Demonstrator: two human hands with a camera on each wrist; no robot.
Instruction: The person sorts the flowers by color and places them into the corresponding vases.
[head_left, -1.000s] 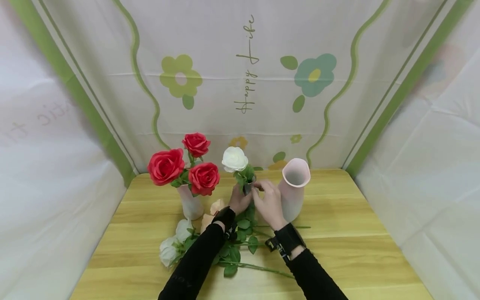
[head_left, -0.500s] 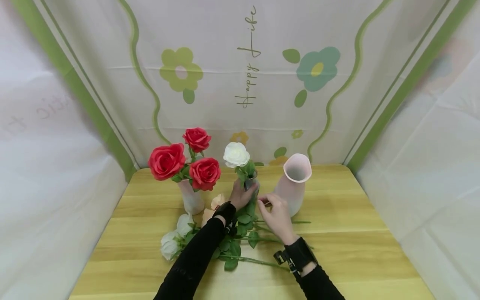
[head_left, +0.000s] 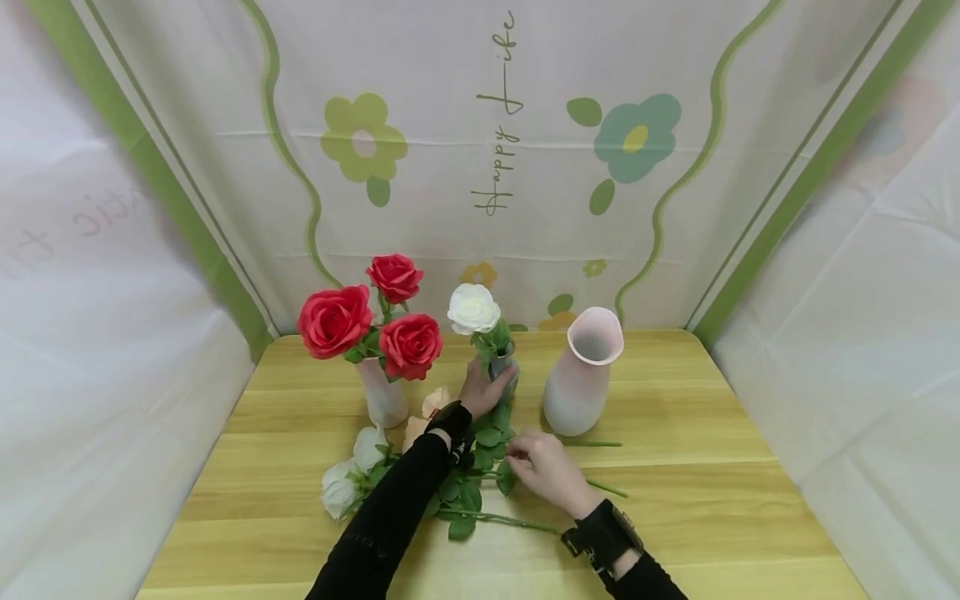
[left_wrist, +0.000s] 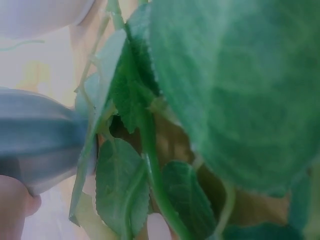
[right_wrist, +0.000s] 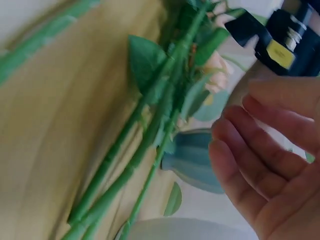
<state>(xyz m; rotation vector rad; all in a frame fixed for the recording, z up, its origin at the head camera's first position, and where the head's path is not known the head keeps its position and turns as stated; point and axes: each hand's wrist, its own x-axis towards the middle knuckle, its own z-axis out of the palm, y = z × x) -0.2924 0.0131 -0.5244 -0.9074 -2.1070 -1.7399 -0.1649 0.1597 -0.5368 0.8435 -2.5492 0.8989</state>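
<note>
My left hand [head_left: 482, 390] grips a small grey-blue ribbed vase [head_left: 507, 367], which holds one white rose [head_left: 474, 308]. In the left wrist view, leaves [left_wrist: 225, 95] fill much of the picture beside the vase [left_wrist: 40, 132]. My right hand [head_left: 553, 475] hovers by the green stems of the roses lying on the table. Its fingers [right_wrist: 245, 160] are loosely bent with nothing between them in the right wrist view, apart from the stems [right_wrist: 135, 150]. White roses [head_left: 341, 492] and peach roses [head_left: 435, 402] lie left of the stems, partly behind my left arm.
A pink-and-white vase [head_left: 384, 400] with several stems' room holds red roses [head_left: 335, 322] at the left. Right of the grey-blue vase stands a taller pink-and-white vase [head_left: 577, 392] with no flowers in it. Printed cloth [head_left: 480, 100] walls in the wooden table [head_left: 697, 500].
My right hand has moved away from the grey-blue vase, down and toward me, to the lying stems. The left hand keeps its hold on the vase.
</note>
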